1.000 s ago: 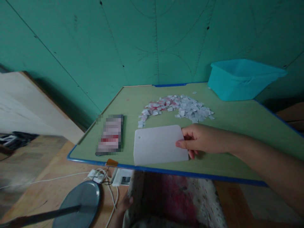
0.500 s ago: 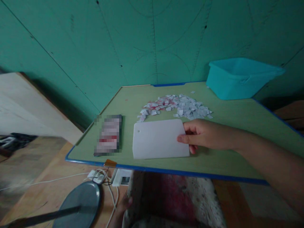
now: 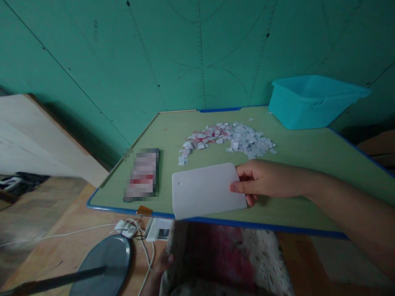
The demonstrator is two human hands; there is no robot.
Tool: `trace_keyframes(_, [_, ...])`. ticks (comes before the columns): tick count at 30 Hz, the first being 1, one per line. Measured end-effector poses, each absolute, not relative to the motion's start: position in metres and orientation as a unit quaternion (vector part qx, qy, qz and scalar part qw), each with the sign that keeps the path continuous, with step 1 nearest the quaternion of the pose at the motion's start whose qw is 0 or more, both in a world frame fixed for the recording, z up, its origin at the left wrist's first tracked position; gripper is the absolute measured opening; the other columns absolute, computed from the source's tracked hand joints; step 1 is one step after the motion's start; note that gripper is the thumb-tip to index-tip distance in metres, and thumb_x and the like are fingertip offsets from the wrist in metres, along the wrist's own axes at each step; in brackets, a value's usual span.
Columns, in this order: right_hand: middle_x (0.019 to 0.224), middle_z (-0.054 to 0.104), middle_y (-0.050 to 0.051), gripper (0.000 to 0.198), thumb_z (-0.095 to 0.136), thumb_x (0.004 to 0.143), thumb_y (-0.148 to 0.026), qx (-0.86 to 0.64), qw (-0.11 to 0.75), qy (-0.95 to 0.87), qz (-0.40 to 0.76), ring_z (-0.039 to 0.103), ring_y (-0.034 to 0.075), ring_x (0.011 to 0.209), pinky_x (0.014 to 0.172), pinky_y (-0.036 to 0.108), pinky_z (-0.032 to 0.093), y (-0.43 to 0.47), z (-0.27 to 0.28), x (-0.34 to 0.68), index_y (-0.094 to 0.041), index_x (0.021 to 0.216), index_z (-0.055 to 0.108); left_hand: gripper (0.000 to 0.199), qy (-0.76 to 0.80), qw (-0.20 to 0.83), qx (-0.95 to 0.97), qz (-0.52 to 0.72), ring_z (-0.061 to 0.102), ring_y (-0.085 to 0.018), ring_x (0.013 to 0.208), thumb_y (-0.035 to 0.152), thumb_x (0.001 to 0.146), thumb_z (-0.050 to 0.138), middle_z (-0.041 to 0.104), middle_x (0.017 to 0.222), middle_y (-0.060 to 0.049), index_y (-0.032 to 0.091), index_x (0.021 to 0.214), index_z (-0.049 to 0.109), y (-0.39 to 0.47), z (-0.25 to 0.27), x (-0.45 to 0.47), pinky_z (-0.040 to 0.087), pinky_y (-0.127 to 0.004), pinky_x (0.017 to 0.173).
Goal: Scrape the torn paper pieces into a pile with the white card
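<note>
My right hand [image 3: 254,181] grips the right end of a white plastic scraper [image 3: 206,191], a flat sheet with rounded corners and a small hole at its upper left. The scraper is tilted, its lower left corner over the table's blue front edge. Beyond it on the table lies a heap of small white paper scraps [image 3: 247,139], some stained pink. Below the table my left hand [image 3: 162,265] holds the left side of a white, dark-speckled tub [image 3: 268,255], stained red inside. Part of the fingers is hidden there.
A turquoise bin [image 3: 308,107] stands at the table's back right. To the left on the table [image 3: 108,193] lies a blurred-out phone-like object [image 3: 143,174]. Below are cables, a power strip [image 3: 159,230] and a round grey base [image 3: 103,263]. A green wall rises behind.
My right hand has drawn the scraper slightly toward me and tilted it, its left end now lower over the front edge. My left hand stays at the tub.
</note>
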State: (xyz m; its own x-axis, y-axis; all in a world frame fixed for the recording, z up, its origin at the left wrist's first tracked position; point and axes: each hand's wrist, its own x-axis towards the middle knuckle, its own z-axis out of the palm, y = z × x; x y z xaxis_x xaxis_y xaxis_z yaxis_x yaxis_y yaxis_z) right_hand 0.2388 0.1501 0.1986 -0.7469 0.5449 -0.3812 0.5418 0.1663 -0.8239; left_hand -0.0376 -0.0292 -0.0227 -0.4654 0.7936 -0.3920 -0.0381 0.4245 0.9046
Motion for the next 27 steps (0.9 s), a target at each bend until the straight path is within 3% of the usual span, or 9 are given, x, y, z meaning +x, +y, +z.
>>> trace_keyframes(4, [0.069,0.06,0.0,0.025,0.046,0.079,-0.041,-0.376,0.113,-0.753,0.528,0.055,0.009,0.054,0.049,0.022,0.04,0.155,0.199,0.237,-0.018,0.082,0.054,0.027,0.723,0.446,0.269,0.454,0.057,-0.038,0.102,0.049,0.04,0.074,0.073,0.063,-0.002,0.027,0.052,0.063,-0.028,-0.026,-0.038,0.037,-0.045,0.097])
trace_keyframes(9, [0.06,0.055,-0.001,0.021,0.048,0.079,-0.037,-0.447,0.302,-0.731,0.417,0.049,0.008,0.048,0.046,0.021,0.036,0.17,0.203,0.243,-0.017,0.078,0.055,0.035,0.72,0.448,0.279,0.45,0.058,-0.04,0.099,0.057,0.039,0.071,0.074,0.071,-0.008,0.026,0.052,0.062,-0.027,-0.03,-0.041,0.042,-0.045,0.092])
trace_keyframes(12, [0.056,0.054,-0.001,0.023,0.046,0.08,-0.037,-0.487,0.367,-0.711,0.35,0.048,0.008,0.046,0.044,0.022,0.035,0.179,0.203,0.248,-0.017,0.083,0.055,0.036,0.723,0.443,0.296,0.439,0.059,-0.04,0.098,0.06,0.04,0.068,0.073,0.072,-0.009,0.026,0.05,0.06,-0.025,-0.032,-0.043,0.044,-0.044,0.09])
trace_keyframes(19, [0.058,0.059,0.002,0.03,0.041,0.082,-0.039,-0.535,0.294,-0.782,0.126,0.05,0.011,0.049,0.048,0.023,0.033,0.182,0.192,0.247,-0.016,0.087,0.06,0.033,0.733,0.435,0.306,0.425,0.057,-0.038,0.101,0.058,0.04,0.068,0.073,0.068,-0.006,0.028,0.049,0.059,-0.023,-0.032,-0.044,0.04,-0.046,0.095])
trace_keyframes(27, [0.062,0.062,0.005,0.032,0.037,0.084,-0.039,-0.566,0.284,-0.772,0.046,0.052,0.014,0.052,0.049,0.025,0.03,0.182,0.192,0.245,-0.015,0.088,0.059,0.034,0.72,0.458,0.299,0.427,0.059,-0.039,0.097,0.058,0.04,0.07,0.073,0.067,-0.007,0.026,0.046,0.058,-0.025,-0.02,-0.041,0.041,-0.046,0.092])
